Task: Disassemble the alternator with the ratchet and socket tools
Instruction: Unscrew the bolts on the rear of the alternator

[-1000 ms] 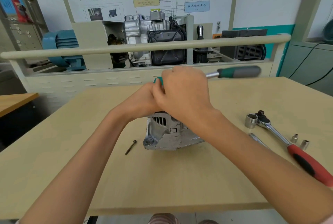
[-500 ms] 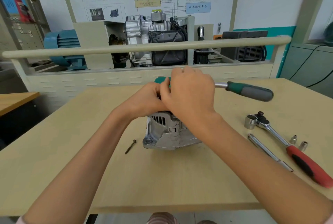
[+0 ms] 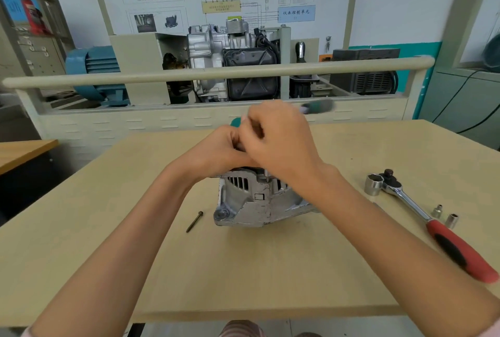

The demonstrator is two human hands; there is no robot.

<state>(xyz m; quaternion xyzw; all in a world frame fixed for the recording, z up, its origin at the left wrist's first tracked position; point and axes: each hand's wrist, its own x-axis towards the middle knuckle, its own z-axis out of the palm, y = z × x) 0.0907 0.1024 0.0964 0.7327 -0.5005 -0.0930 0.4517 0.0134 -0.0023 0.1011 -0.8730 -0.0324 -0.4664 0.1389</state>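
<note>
A loose long bolt (image 3: 194,221) is seen on the wooden table (image 3: 108,255) at lower left of centre, just beside the alternator (image 3: 257,201), so one fastener is judged already out and the loosening step is in hand. The left hand (image 3: 216,151) is curled on top of the alternator at frame centre, apparently steadying a tool head there, though what its fingers clasp cannot be told. The right hand (image 3: 281,141) is curled over the same spot; the green-handled ratchet (image 3: 319,106) is blurred at its upper right. Another swing of the handle, with the socket kept seated, is judged the next need. The alternator's silver cast housing, vent slots and lower mounting lug are shown. At the right a red-handled ratchet (image 3: 438,231) and loose sockets (image 3: 452,220) are left lying.
</note>
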